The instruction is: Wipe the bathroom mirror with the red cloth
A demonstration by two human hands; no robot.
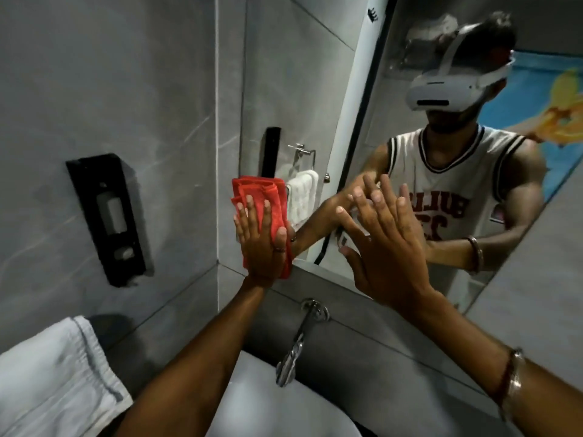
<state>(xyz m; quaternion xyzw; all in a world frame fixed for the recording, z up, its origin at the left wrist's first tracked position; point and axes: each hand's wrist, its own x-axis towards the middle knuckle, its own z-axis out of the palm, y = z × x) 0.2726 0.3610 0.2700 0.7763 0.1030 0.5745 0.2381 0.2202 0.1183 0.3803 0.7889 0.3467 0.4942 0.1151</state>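
The bathroom mirror (293,89) fills the wall ahead, tilted in view, and reflects a person with a headset. My left hand (263,244) lies flat on the folded red cloth (262,192), pressing it against the mirror's lower left corner. The cloth sticks out above and below my fingers. My right hand (381,241) rests flat on the glass to the right, fingers spread, holding nothing. A bracelet sits on my right wrist.
A black soap dispenser (105,216) hangs on the grey tiled wall at left. A white towel (53,373) lies at lower left. Below the mirror a chrome tap (296,345) juts over the white basin (268,405).
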